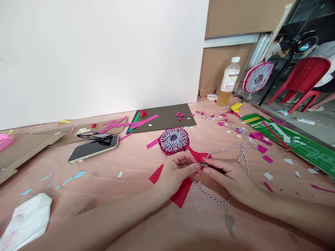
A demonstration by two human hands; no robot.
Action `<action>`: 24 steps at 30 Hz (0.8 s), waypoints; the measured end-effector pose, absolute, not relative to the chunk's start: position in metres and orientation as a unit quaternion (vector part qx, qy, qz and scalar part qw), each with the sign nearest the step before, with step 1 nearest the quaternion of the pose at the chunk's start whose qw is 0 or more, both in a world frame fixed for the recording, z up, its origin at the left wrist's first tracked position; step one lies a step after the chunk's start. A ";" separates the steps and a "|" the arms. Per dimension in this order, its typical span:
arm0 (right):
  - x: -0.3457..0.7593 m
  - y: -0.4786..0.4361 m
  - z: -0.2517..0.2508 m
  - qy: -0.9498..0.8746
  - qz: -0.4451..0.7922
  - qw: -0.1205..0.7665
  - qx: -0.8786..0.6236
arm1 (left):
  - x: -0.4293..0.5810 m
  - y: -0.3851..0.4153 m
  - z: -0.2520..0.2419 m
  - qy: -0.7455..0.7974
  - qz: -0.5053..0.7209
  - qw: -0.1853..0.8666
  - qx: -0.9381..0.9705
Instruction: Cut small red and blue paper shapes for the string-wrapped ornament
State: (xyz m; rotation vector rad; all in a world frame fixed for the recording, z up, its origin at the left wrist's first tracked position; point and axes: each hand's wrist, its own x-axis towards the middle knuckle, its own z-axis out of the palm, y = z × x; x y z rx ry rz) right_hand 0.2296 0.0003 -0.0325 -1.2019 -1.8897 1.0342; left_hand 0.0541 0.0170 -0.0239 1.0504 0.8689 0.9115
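Note:
Near the middle of the table, my left hand (pixel 180 170) pinches a folded red paper strip (pixel 196 155). My right hand (pixel 230 174) meets it fingertip to fingertip, closed on a thin dark tool (pixel 220 170) whose kind is mostly hidden by the fingers. Just beyond my left hand lies a round wheel-shaped piece (pixel 173 139) of black-and-white cord with a crimson rim. Red paper (pixel 181 195) lies flat under my left hand. A black-and-white twisted cord (pixel 211 195) loops beneath my hands and runs off to the right.
Phone (pixel 94 148) and glasses (pixel 95 135) lie at left, near crumpled tissue (pixel 28 219). Behind are a dark sheet (pixel 164 118) with pink strips and a bottle (pixel 230 82). Rightward lie a yellow cutter (pixel 237 106) and green board (pixel 290 143). A similar wheel (pixel 258 77) hangs beyond.

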 end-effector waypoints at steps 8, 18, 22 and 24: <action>0.226 0.001 -0.033 -0.703 0.395 0.343 -0.481 | 0.054 0.017 -0.026 0.384 0.413 0.685 0.462; 0.228 -0.001 -0.030 -0.716 0.420 0.323 -0.454 | 0.053 0.020 -0.026 0.384 0.407 0.694 0.453; 0.227 -0.001 -0.029 -0.721 0.423 0.331 -0.439 | 0.053 0.019 -0.027 0.381 0.405 0.695 0.456; 0.226 0.000 -0.029 -0.721 0.425 0.336 -0.432 | 0.054 0.019 -0.026 0.381 0.405 0.694 0.457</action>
